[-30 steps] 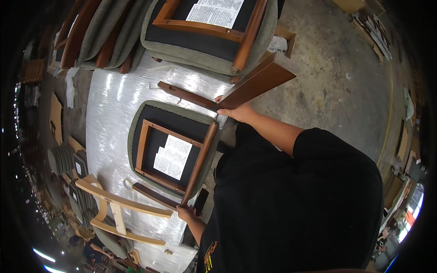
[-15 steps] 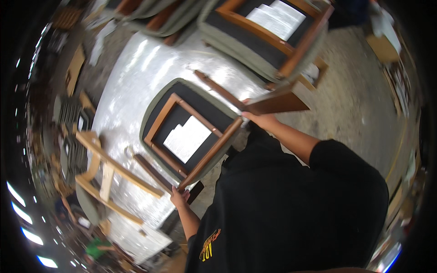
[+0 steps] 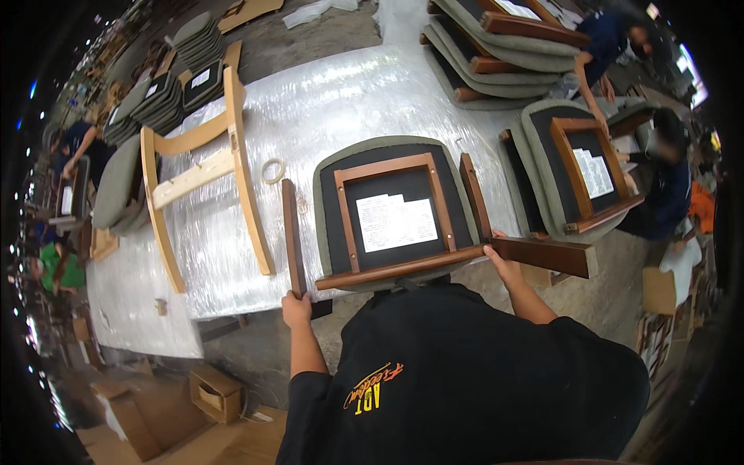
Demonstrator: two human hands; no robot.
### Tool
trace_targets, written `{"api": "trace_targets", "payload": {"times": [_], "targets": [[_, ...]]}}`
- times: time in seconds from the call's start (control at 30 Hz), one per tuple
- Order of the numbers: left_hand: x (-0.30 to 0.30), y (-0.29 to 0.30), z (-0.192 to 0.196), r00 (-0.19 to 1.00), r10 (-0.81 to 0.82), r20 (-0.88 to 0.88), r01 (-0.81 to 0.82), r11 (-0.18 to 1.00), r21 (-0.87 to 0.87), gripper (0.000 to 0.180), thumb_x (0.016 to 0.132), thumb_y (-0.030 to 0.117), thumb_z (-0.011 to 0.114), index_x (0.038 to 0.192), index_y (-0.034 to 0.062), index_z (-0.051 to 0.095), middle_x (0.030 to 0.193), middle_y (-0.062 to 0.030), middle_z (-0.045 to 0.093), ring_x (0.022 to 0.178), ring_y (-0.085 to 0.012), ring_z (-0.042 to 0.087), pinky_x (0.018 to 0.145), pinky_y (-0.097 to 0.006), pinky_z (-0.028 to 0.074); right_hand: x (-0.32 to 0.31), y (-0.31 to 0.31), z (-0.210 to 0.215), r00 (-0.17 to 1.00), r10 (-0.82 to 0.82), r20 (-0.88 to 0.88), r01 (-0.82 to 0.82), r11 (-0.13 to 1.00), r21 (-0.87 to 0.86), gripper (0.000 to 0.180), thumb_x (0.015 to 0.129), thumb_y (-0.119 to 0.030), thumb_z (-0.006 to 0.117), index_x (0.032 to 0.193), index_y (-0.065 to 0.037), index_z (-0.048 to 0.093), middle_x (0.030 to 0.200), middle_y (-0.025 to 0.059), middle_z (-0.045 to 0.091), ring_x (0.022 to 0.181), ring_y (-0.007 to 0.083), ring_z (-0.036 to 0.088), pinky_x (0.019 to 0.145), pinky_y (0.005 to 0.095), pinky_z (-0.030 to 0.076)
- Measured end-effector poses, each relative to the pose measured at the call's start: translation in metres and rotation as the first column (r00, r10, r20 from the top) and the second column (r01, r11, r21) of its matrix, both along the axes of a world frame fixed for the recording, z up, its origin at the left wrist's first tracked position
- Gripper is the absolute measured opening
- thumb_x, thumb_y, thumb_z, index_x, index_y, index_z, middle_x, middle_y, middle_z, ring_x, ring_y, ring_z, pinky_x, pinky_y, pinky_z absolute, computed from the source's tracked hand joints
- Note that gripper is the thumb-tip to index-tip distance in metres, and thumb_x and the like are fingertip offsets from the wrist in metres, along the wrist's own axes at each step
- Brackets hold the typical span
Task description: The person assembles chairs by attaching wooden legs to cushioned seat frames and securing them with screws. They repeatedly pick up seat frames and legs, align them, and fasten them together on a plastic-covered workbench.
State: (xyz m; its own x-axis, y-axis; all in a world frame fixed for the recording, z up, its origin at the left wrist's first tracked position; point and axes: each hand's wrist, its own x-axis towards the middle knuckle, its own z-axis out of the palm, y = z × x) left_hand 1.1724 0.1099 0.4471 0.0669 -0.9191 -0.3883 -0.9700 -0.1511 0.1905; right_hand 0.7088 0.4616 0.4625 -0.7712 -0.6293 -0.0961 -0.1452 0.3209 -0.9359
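Observation:
An upholstered chair seat (image 3: 377,156) lies with its black underside up on the plastic-covered table, its green-grey fabric edge showing. A brown wooden frame (image 3: 348,217) sits on that underside around a white printed sheet (image 3: 397,223). My left hand (image 3: 297,308) is closed around the lower end of a dark brown wooden chair leg piece (image 3: 291,236), left of the seat. At the seat's right corner, my right hand (image 3: 508,266) grips a second brown wooden leg piece (image 3: 542,254), with one bar running up beside the seat and another sticking out right.
A pale wooden chair frame (image 3: 195,186) and a roll of tape (image 3: 272,170) lie on the table (image 3: 333,93). Stacked seats (image 3: 496,66) stand at the far right, near more seats (image 3: 542,155). Co-workers (image 3: 670,174) are at the right and far left. Cardboard boxes (image 3: 217,391) lie lower left.
My view has turned, so the seat now appears nearly square to me and more of the table and co-workers show. Both hands keep hold of the same wooden pieces beside the seat.

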Motion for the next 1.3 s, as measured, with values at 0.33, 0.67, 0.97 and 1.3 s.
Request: {"api": "trace_targets", "payload": {"times": [0.33,0.67,0.97,1.3], "targets": [[0.085,0.003,0.229,0.597,-0.186,-0.781,-0.168,0.922,-0.348,0.018,0.088,0.009,0.078,0.097,-0.0018,0.066,0.081,-0.0008,0.063,0.075,-0.0110,0.053,0.069,-0.029,0.047,0.000,-0.002,-0.009,0.991,-0.105,0.087,0.090,0.983,0.163,0.063,0.096,-0.035,0.077,0.147,-0.007,0.055,0.136,0.0058,0.060,0.124,0.0188,0.055,0.101,0.0341,0.047],[0.007,-0.016,-0.009,0.322,0.110,-0.940,-0.209,0.977,0.043,0.052,0.087,-0.010,0.066,0.139,-0.0065,0.059,0.136,-0.0142,0.065,0.125,-0.0233,0.063,0.108,-0.035,0.048,0.008,-0.009,0.010,0.967,-0.159,0.201,0.114,0.969,0.218,0.064,0.095,-0.041,0.076,0.149,-0.014,0.054,0.140,0.0051,0.056,0.126,0.0226,0.054,0.102,0.0421,0.048],[0.007,0.000,-0.031,0.292,0.069,-0.954,-0.198,0.980,0.011,0.055,0.088,-0.011,0.064,0.142,-0.0044,0.058,0.141,-0.0137,0.062,0.128,-0.0211,0.060,0.112,-0.035,0.044,0.015,-0.014,0.017,0.950,-0.205,0.237,0.147,0.959,0.244,0.058,0.098,-0.038,0.074,0.149,-0.017,0.054,0.143,0.0050,0.054,0.132,0.0234,0.051,0.105,0.0434,0.047],[-0.013,0.024,0.002,0.194,0.112,-0.974,-0.026,0.994,0.109,0.069,0.084,-0.005,0.063,0.152,-0.0014,0.049,0.142,-0.0114,0.059,0.130,-0.0217,0.056,0.112,-0.034,0.042,0.008,-0.007,0.009,0.944,-0.174,0.278,0.110,0.966,0.233,0.063,0.096,-0.038,0.077,0.150,-0.018,0.053,0.144,0.0063,0.053,0.133,0.0240,0.051,0.106,0.0464,0.048]]}}
